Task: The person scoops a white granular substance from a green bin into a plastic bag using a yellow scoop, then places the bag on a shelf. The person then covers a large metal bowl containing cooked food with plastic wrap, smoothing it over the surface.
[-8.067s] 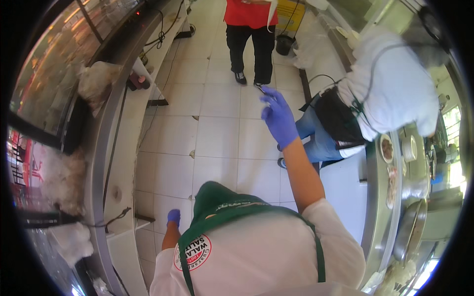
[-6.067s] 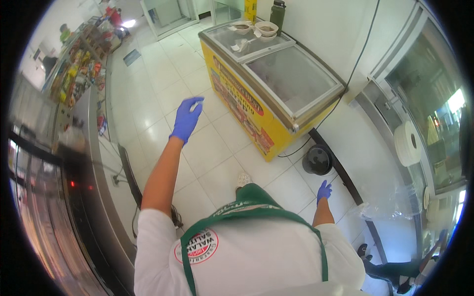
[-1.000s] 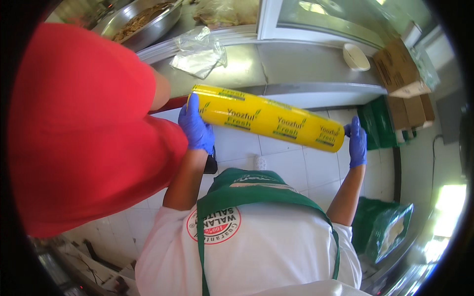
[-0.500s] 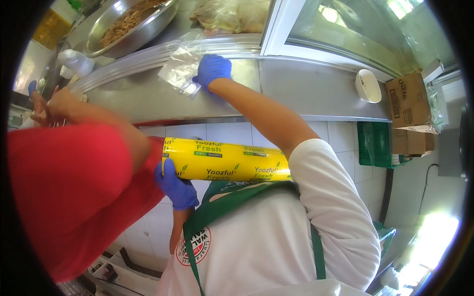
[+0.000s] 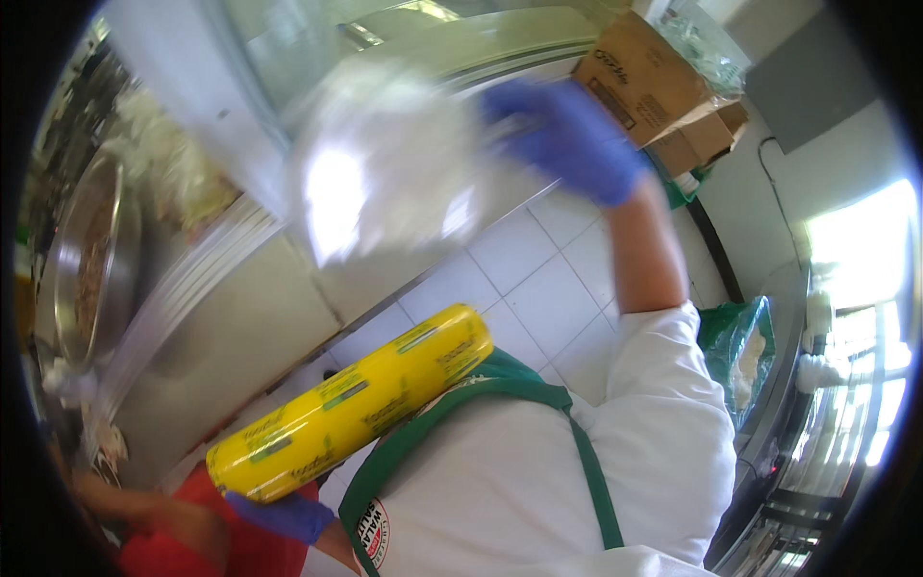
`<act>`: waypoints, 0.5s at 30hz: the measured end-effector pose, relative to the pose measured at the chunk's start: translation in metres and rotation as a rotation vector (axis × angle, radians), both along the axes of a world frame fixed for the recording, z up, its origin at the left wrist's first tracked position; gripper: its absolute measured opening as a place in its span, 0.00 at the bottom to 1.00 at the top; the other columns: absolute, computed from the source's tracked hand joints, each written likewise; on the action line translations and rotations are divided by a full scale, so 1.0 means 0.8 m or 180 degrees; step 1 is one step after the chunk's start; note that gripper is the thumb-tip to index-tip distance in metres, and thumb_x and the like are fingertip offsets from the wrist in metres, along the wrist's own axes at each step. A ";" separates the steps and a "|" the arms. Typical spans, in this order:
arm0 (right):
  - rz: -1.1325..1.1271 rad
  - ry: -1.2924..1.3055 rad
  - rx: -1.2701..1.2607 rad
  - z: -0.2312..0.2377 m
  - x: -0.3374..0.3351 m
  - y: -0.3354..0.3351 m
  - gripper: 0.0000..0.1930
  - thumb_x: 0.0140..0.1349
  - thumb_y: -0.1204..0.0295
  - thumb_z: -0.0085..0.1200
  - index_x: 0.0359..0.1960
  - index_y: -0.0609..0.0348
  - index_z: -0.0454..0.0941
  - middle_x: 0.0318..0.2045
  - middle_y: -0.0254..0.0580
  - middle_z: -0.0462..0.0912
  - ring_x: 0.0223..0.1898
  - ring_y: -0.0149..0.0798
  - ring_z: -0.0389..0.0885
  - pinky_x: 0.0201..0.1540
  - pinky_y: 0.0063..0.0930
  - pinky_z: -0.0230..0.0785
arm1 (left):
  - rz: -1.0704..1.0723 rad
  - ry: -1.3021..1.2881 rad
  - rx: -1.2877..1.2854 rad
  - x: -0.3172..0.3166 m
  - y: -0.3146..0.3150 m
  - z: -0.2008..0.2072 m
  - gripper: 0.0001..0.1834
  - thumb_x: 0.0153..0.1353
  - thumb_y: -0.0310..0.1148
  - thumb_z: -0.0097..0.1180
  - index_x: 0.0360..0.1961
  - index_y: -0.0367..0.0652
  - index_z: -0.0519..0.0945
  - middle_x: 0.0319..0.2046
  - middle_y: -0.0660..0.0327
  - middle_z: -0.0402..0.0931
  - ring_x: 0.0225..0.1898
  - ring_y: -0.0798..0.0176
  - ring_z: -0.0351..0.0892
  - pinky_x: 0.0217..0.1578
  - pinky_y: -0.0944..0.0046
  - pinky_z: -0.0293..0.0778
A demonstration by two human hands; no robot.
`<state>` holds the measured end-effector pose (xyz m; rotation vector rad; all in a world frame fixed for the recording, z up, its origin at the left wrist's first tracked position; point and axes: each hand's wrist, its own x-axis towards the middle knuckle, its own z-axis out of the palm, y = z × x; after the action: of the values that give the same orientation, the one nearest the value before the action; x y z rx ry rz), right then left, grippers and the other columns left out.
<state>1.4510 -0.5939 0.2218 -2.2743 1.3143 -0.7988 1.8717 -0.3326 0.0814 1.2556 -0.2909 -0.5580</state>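
My left hand [image 5: 284, 516], in a blue glove, supports the lower left end of a thick yellow roll of plastic wrap [image 5: 351, 404]. The roll lies slantwise in front of my green apron [image 5: 433, 402]. Up to the right, my blue-gloved right hand [image 5: 572, 139] grips a clear plastic sheet or bag [image 5: 389, 173] by its edge. That plastic hangs in the air to the hand's left, above the steel counter [image 5: 221, 356]. Motion smears both the plastic and my right fingers, and the plastic catches bright light.
A metal basin [image 5: 127, 250] of brown food stands at the left, by plastic-bagged goods [image 5: 183, 168]. A co-worker in red [image 5: 183, 524] is close at the lower left. Cardboard boxes [image 5: 649, 82] sit at the upper right. A green bag [image 5: 735, 356] stands at the right.
My view has turned to the right. The right hand has lifted the clear plastic off the counter and carried it rightward. The yellow roll now tilts, its right end higher.
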 end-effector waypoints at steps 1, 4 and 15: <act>-0.0866 -0.0458 0.0009 0.033 -0.048 0.010 0.17 0.56 0.71 0.61 0.47 0.60 0.79 0.36 0.32 0.80 0.37 0.27 0.78 0.41 0.24 0.74 | 0.0192 -0.0122 0.0086 -0.012 0.002 0.010 0.35 0.71 0.56 0.41 0.68 0.40 0.65 0.65 0.51 0.68 0.63 0.52 0.70 0.64 0.49 0.64; -0.2144 -0.0689 -0.0729 0.078 -0.272 -0.014 0.20 0.60 0.69 0.59 0.54 0.60 0.81 0.41 0.40 0.85 0.41 0.32 0.82 0.48 0.28 0.74 | 0.0165 0.0271 -0.0285 -0.033 -0.008 0.037 0.34 0.72 0.54 0.40 0.70 0.41 0.63 0.66 0.51 0.66 0.66 0.50 0.67 0.67 0.49 0.61; -0.4129 0.2318 0.0547 0.072 -0.583 -0.207 0.47 0.48 0.30 0.56 0.63 0.51 0.74 0.66 0.50 0.71 0.68 0.62 0.66 0.64 0.78 0.47 | 0.0889 -0.0285 -0.0374 -0.106 -0.016 0.097 0.33 0.73 0.53 0.39 0.70 0.41 0.63 0.67 0.50 0.65 0.67 0.48 0.65 0.67 0.48 0.61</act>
<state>0.9842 -0.7598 0.2793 -1.3493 3.0920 -0.0659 1.7869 -0.3450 0.1587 1.1842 -0.2150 -0.2423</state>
